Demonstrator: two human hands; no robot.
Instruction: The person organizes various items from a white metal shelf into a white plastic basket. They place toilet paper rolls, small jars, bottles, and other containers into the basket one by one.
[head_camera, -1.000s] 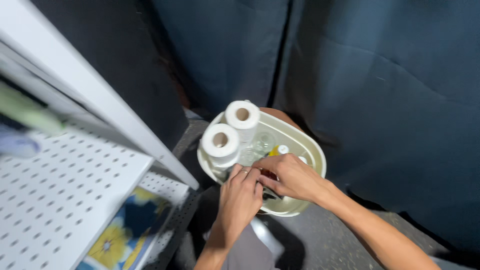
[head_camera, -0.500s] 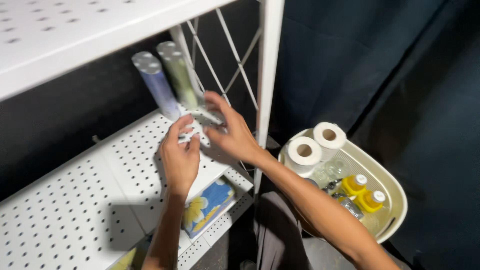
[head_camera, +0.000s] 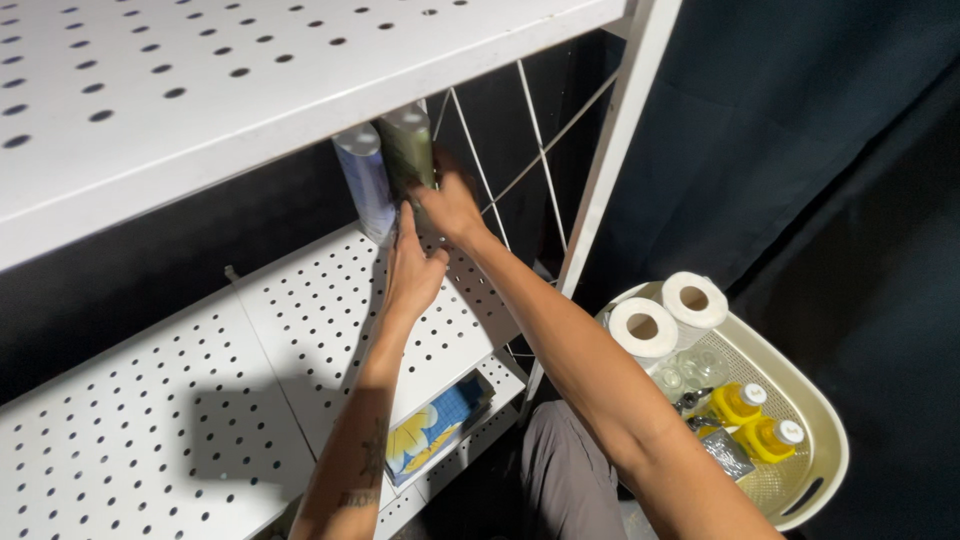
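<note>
Two tall cans stand at the back of the middle white perforated shelf: a pale blue one and a green one. My right hand reaches in and wraps the lower part of the green can. My left hand lies just below with its fingers stretched up, the tips touching the base of the pale blue can. The upper shelf hides the tops of both cans.
A cream oval basket at lower right holds two toilet rolls, two yellow bottles, clear glass jars and a silver packet. A blue and yellow flowered pack lies on the lower shelf. A dark curtain hangs to the right.
Both hands left the basket and went up to the back of the middle shelf. The view swung from the basket to the shelving, and the hands now rest on the two cans.
</note>
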